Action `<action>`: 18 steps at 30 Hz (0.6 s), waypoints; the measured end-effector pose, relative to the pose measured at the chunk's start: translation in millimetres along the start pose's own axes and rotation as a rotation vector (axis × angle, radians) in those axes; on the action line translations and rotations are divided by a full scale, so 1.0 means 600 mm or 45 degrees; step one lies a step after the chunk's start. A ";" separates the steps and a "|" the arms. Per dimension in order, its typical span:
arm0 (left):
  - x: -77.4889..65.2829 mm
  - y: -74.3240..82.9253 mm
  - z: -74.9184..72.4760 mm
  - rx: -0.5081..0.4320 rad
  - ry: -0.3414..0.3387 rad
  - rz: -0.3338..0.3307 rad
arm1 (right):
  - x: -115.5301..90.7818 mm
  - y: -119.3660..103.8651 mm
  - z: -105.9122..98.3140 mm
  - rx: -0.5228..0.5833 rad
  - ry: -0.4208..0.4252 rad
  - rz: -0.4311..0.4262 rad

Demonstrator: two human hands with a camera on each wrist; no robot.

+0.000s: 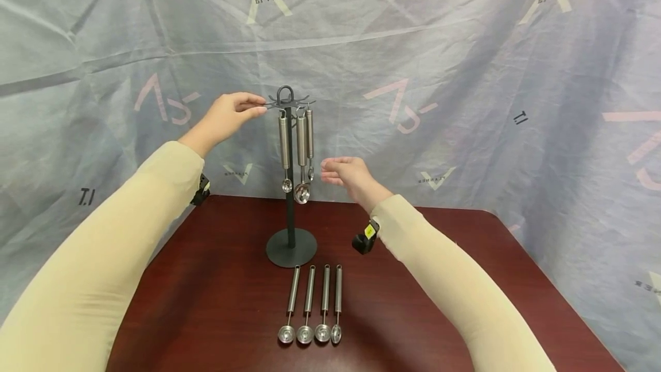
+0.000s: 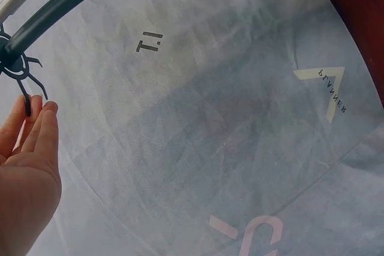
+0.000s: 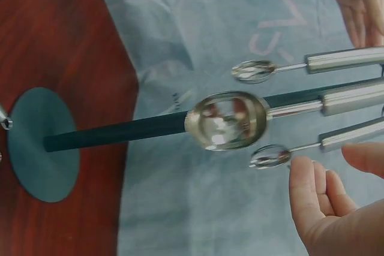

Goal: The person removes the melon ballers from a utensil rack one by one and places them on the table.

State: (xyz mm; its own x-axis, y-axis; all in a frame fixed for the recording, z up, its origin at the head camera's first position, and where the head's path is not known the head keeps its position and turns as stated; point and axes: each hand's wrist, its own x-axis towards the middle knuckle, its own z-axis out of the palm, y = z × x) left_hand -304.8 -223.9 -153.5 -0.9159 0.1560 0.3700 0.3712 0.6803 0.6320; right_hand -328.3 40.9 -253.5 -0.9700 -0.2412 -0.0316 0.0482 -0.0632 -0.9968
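A dark metal utensil rack (image 1: 290,211) stands on a round base at the table's far side. Three steel scoops with cylindrical handles hang from its hooks: a small scoop (image 1: 284,148), a larger round-bowled scoop (image 1: 302,148) and a narrow scoop (image 1: 310,136). My left hand (image 1: 227,119) pinches the tip of a left-side hook (image 2: 27,105) between thumb and fingers. My right hand (image 1: 356,179) is held beside the hanging scoops, its fingers loosely extended and holding nothing. In the right wrist view, its fingertips (image 3: 302,169) are close to the narrow scoop's bowl (image 3: 270,156); whether they touch cannot be told.
Several steel utensils (image 1: 308,291) with small round heads lie side by side before the rack base, handles pointing away from me. The dark red table (image 1: 217,303) ends at a grey printed cloth (image 1: 439,102) hanging behind it.
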 end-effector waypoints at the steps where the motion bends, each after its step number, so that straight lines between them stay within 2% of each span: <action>1: 0.000 0.000 0.000 -0.008 0.004 -0.005 | 0.002 -0.007 0.003 0.002 0.006 -0.013; 7: 0.000 0.003 0.002 -0.035 0.016 -0.019 | 0.017 -0.037 0.020 -0.003 0.063 -0.119; 11: -0.002 0.005 0.002 -0.039 0.020 -0.022 | 0.027 -0.045 0.026 -0.088 0.077 -0.172; 15: -0.003 0.007 0.004 -0.047 0.011 -0.035 | 0.040 -0.047 0.030 -0.133 0.053 -0.230; 18: -0.003 0.008 0.004 -0.054 0.013 -0.040 | 0.049 -0.047 0.035 -0.115 0.002 -0.260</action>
State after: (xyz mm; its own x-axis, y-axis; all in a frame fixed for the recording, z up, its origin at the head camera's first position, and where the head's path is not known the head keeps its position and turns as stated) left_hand -301.7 -219.1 -152.8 -0.9256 0.1281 0.3563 0.3489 0.6538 0.6714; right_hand -353.4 15.4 -224.5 -0.9577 -0.2309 0.1719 -0.1711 -0.0235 -0.9850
